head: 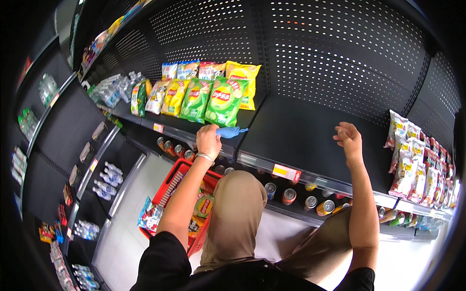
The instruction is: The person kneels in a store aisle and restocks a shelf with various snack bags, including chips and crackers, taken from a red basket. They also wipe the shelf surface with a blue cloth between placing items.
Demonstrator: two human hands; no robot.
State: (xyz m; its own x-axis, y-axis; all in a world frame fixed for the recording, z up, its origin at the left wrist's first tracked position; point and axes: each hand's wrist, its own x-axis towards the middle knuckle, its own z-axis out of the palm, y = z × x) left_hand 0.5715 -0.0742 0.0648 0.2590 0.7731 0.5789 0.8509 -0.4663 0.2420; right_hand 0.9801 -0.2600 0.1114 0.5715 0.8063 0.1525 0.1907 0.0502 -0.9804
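Observation:
A crumpled blue cloth (230,132) pokes out of my left hand (208,141), whose fingers are closed around it by the shelf's front edge. Just behind that hand stand green Lay's chip bags (222,103) and a yellow Lay's bag (175,97). A larger yellow chip bag (251,78) stands at the back. My right hand (348,140) hovers over the black shelf board (291,127), fingers partly curled, with nothing seen in it. To its right, white snack bags (404,171) stand in rows.
A red shopping basket (164,189) holding snack bags sits on the floor by my left knee. Drink cans (289,196) line the lower shelf. Plastic bottles (113,91) lie left of the chips. A price label (287,172) is on the shelf edge. Another shelf unit (54,145) runs along the left.

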